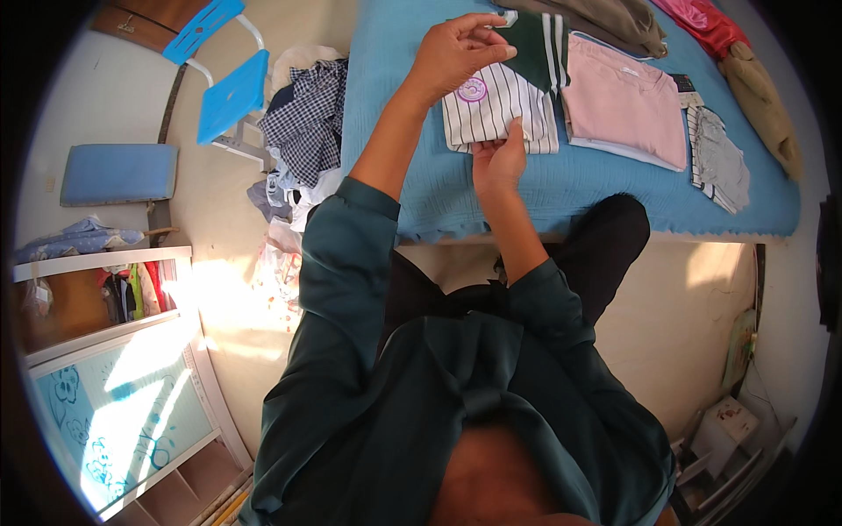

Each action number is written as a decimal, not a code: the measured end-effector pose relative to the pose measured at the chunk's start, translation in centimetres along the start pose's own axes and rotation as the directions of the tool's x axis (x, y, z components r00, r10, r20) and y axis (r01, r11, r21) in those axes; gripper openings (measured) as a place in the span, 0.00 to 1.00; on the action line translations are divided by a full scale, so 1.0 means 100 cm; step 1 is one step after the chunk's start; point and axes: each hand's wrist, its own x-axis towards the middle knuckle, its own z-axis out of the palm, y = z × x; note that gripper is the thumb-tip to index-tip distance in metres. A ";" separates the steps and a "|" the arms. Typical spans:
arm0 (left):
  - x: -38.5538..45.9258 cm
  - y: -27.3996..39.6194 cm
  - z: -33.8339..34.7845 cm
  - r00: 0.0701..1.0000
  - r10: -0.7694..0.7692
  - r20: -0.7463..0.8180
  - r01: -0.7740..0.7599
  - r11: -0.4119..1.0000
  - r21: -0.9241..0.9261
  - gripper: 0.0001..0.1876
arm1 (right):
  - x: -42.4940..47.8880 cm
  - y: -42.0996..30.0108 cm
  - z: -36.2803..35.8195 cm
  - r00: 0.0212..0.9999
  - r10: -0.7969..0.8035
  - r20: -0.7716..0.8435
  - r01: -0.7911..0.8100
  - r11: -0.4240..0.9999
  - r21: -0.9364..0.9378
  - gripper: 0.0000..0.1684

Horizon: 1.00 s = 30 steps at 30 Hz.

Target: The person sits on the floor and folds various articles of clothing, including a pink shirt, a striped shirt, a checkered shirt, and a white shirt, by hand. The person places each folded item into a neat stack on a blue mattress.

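A folded striped shirt (500,108), white with dark stripes, green sleeve parts and a round pink emblem, lies on the blue bedspread (434,197). My right hand (501,158) grips its near edge, thumb on top and fingers underneath. Above the shirt's far left part is my left hand (464,56), its fingers curled and thumb apart; whether it pinches any cloth is unclear. Just right of the shirt, a folded pink top (621,105) rests on a white garment.
Brown trousers (605,23), a remote control (684,85) and a grey garment (720,158) lie on the bed. Checked clothes (309,118) are heaped left of it, near a blue chair (233,98). A white cabinet (197,368) stands at lower left.
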 end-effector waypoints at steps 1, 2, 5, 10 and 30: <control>0.000 -0.019 -0.001 0.997 -0.015 -0.073 0.021 0.996 0.082 0.24 | 0.000 -0.005 -0.004 1.000 0.023 0.011 -0.023 1.000 -0.011 0.24; -0.002 -0.042 -0.005 0.989 -0.025 -0.146 0.049 0.986 0.160 0.24 | 0.000 -0.008 -0.011 0.999 0.047 0.019 -0.047 0.999 -0.022 0.24; -0.024 -0.090 -0.022 0.936 -0.080 -0.343 0.216 0.899 0.380 0.23 | 0.002 -0.011 -0.027 0.992 0.106 0.071 -0.102 0.993 -0.057 0.24; -0.046 -0.097 -0.039 0.867 -0.350 -0.356 0.469 0.813 0.344 0.27 | -0.001 -0.008 -0.029 0.985 0.166 0.043 -0.159 0.979 -0.128 0.22; -0.111 -0.077 -0.042 0.844 -0.513 -0.157 0.533 0.835 0.135 0.21 | 0.000 -0.067 -0.035 0.999 -0.034 -0.042 0.009 0.871 -0.491 0.16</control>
